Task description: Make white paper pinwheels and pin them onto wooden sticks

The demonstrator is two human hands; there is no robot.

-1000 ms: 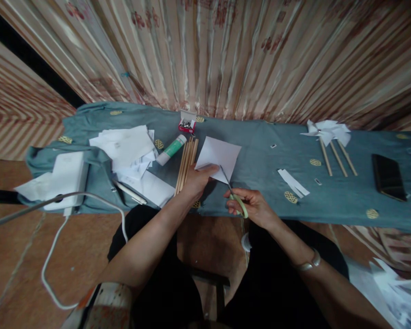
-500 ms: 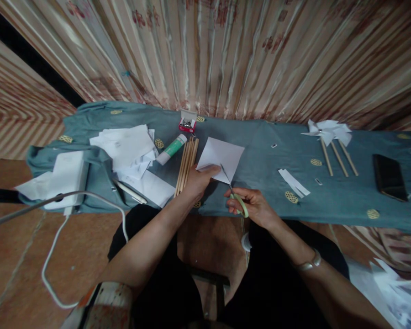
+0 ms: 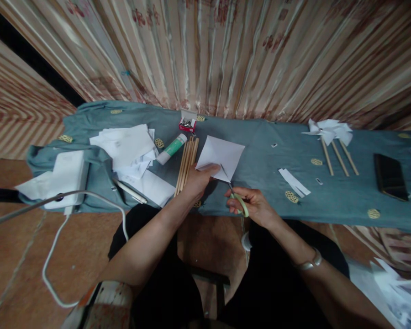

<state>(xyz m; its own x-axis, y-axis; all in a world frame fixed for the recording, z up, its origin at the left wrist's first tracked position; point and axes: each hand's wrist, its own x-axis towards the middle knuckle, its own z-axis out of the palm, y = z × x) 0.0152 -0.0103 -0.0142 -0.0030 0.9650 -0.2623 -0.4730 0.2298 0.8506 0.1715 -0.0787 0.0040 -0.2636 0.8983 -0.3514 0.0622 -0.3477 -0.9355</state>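
Observation:
My left hand pinches the near corner of a white paper square and holds it over the blue cloth. My right hand is closed round the pale green handles of a pair of scissors. The scissor blades reach up into the square's lower edge. A bundle of wooden sticks lies just left of my left hand. A green and white glue tube lies beside the sticks.
A blue cloth covers the long table in front of a striped curtain. Loose white papers, a pen and a white box with a cable lie left. A small pin box, paper strips, finished paper pinwheels and a black phone lie further along.
The paper square has turned and shifted slightly to the right in my left hand. The scissors sit a little farther into its lower edge.

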